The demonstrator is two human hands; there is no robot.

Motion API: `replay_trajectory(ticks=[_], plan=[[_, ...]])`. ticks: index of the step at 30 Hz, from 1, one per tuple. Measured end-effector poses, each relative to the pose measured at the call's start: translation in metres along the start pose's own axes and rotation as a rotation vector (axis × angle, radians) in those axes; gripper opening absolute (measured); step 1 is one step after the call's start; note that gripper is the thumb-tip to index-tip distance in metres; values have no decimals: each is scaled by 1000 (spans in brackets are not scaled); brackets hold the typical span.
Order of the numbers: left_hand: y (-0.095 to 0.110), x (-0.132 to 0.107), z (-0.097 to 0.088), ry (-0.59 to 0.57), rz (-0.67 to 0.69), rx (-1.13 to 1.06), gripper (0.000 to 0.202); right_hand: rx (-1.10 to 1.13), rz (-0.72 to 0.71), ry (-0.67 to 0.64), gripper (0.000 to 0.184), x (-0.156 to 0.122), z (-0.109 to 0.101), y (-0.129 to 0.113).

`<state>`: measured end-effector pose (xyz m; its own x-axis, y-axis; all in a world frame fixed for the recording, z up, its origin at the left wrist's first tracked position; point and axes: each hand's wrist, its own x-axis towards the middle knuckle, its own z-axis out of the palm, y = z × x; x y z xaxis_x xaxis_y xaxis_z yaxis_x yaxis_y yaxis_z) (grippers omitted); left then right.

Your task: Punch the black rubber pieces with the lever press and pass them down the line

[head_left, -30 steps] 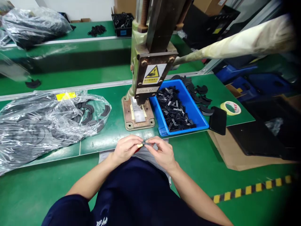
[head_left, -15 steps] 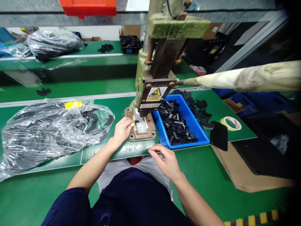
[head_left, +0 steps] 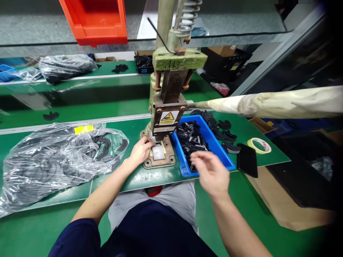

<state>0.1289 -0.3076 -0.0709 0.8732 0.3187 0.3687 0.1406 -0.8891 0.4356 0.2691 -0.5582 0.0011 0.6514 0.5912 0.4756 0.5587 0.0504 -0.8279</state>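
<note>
Fingers bunched together, the left hand sits at the left edge of the rust-brown metal press base on the glossy green desk. They meet a small dark piece beneath the brown steel ram; from where I stand, I can't tell whether they pinch it or merely steady it. To do this well, I'd keep the piece square behind the shiny silver metal plate and the fingertips clear of the ram's underside. Further right, the right hand, blurred, is over the near end of the blue rectangular plastic bin of small black parts, its fingers loosely bent, nothing visible in them. It should stay off the wrapped off-white lever until the left is out.
</note>
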Motion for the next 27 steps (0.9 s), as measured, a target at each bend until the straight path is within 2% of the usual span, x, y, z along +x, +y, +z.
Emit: replay_trajectory(ticks=[2,4,6,7,10,12,14,15,17,19,23,27], plan=[[1,-1,1,3,-6,0,41,141,-128,199,42,34,-9,-23],[1,-2,1,9,-13,-2,41,338,-335,264,57,68,-15,-56],[1,-3,2,14,-24,-9,40,473,-443,238,62,96,-18,-90],[1,-3,2,16,-26,-14,40,495,-421,195,62,105,-18,-104],[1,-3,2,27,-8,-7,40,552,-435,97,60,114,-19,-124],[2,-3,3,53,12,8,40,504,-447,36,68,103,-21,-120],[1,-3,4,93,35,13,40,393,-440,-5,74,82,-21,-105],[0,-3,5,112,37,20,40,355,-438,-25,70,70,-20,-94],[-4,-2,6,131,45,26,38,288,-461,23,45,46,-14,-69],[-8,-1,8,150,64,24,36,280,-461,104,33,26,-3,-45],[-6,1,10,171,65,14,34,289,-422,282,31,9,20,-17],[2,6,-3,143,51,-15,32,299,-462,323,33,12,25,-17]])
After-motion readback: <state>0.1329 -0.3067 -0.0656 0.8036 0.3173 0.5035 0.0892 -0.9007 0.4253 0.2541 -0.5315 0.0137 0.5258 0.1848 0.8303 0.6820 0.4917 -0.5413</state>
